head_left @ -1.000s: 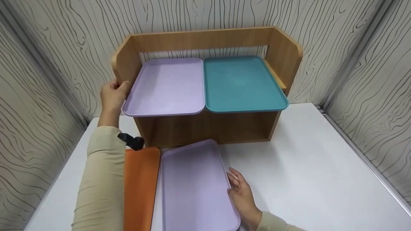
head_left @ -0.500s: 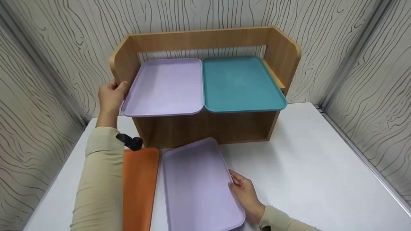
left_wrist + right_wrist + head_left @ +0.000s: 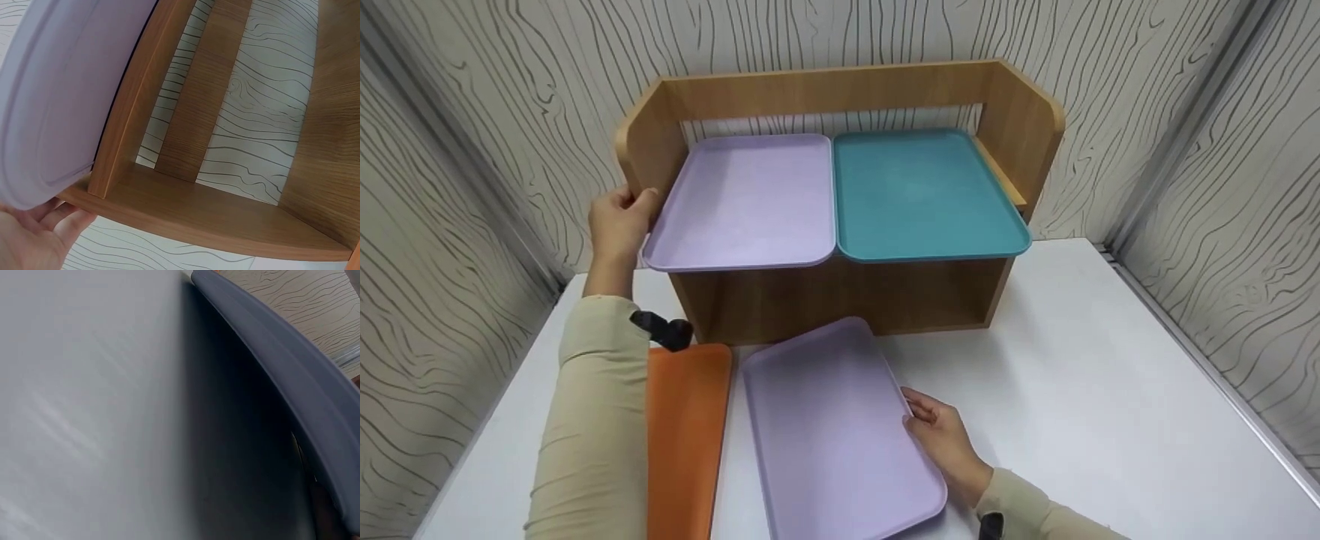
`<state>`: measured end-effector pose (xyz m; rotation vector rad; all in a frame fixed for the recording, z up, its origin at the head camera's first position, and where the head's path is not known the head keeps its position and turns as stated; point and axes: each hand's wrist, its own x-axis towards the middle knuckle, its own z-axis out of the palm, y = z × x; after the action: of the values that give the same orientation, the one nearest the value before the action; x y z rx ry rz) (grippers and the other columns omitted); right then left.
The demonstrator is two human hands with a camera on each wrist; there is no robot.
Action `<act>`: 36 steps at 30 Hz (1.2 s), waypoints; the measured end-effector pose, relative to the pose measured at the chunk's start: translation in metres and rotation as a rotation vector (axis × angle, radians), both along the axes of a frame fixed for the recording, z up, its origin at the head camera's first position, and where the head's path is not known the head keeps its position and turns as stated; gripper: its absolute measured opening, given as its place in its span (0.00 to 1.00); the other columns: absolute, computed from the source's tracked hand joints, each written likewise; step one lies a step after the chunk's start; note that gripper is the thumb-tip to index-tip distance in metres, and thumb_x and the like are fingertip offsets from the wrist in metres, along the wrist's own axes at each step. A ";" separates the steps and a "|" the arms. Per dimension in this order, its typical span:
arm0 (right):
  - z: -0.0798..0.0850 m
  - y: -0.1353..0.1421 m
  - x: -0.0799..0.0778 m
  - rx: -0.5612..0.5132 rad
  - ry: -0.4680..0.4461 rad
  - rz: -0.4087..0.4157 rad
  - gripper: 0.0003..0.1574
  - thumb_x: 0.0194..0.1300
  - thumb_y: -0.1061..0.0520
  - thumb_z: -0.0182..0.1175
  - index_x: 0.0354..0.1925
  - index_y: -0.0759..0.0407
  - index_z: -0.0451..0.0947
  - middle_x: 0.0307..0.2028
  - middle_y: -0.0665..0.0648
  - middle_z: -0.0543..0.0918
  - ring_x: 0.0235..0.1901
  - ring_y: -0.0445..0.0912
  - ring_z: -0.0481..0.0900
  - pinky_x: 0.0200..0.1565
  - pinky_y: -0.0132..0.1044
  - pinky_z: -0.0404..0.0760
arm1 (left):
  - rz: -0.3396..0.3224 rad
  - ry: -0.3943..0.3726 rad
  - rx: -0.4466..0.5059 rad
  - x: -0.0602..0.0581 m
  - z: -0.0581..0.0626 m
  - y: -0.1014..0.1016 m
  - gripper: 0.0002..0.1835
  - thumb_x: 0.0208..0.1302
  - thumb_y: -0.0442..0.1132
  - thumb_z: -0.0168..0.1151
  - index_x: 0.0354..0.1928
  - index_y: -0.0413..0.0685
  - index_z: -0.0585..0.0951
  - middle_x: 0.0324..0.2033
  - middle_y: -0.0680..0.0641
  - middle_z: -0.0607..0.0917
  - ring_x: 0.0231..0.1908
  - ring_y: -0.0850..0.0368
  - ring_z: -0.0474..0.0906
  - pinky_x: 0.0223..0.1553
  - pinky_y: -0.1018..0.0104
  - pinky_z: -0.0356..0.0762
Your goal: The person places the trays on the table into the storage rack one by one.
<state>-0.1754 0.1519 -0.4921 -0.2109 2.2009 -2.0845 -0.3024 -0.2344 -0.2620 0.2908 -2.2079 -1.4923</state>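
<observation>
My left hand (image 3: 617, 225) grips the left side panel of a wooden shelf (image 3: 840, 88), close beside the upper lilac tray. In the left wrist view, the left hand's fingers (image 3: 67, 222) wrap the panel's edge below that tray. My right hand (image 3: 949, 442) holds a second lilac tray (image 3: 832, 427) by its right rim, thumb on the upper side and fingers partly hidden beneath. This tray lies askew before the shelf, its near end cut off by the frame. In the right wrist view the tray's rim (image 3: 281, 377) stands over a dark shadow on the white surface.
The upper lilac tray (image 3: 750, 202) and a teal tray (image 3: 926, 195) lie side by side on the shelf's top, overhanging its front. An orange tray (image 3: 686, 442) lies at the left, partly behind my left sleeve. Patterned walls (image 3: 1245, 187) enclose the white table (image 3: 1095, 420).
My right hand has moved rightward with the lower lilac tray, whose near end has swung to the right. The left hand keeps its hold on the side panel.
</observation>
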 end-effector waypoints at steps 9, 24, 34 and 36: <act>0.000 0.010 -0.005 0.049 0.054 -0.055 0.27 0.61 0.71 0.49 0.59 0.80 0.63 0.53 0.75 0.75 0.50 0.58 0.77 0.42 0.32 0.78 | -0.005 0.006 -0.003 -0.001 0.000 -0.001 0.21 0.64 0.46 0.54 0.50 0.36 0.80 0.42 0.44 0.81 0.36 0.61 0.74 0.37 0.74 0.71; 0.006 0.027 -0.011 0.061 0.023 -0.133 0.25 0.63 0.68 0.54 0.58 0.76 0.68 0.52 0.72 0.77 0.42 0.44 0.81 0.40 0.31 0.78 | -0.011 -0.015 0.011 0.002 -0.001 -0.001 0.21 0.65 0.46 0.53 0.53 0.39 0.79 0.46 0.43 0.81 0.39 0.60 0.73 0.39 0.73 0.70; 0.005 0.034 -0.012 0.060 -0.035 -0.212 0.24 0.63 0.66 0.57 0.57 0.73 0.71 0.51 0.68 0.79 0.42 0.46 0.81 0.39 0.31 0.78 | -0.013 0.001 0.010 0.000 -0.002 -0.001 0.21 0.65 0.46 0.53 0.53 0.39 0.79 0.46 0.43 0.81 0.38 0.60 0.74 0.39 0.72 0.71; 0.004 0.036 -0.012 0.060 -0.041 -0.217 0.24 0.63 0.66 0.57 0.57 0.72 0.71 0.51 0.68 0.79 0.42 0.45 0.81 0.39 0.31 0.78 | -0.008 0.010 0.010 -0.001 -0.003 -0.001 0.21 0.64 0.46 0.54 0.52 0.39 0.80 0.44 0.45 0.82 0.37 0.62 0.74 0.37 0.74 0.71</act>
<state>-0.1877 0.1881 -0.4883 0.0786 2.3518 -2.1005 -0.3033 -0.2353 -0.2648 0.2775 -2.1974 -1.5064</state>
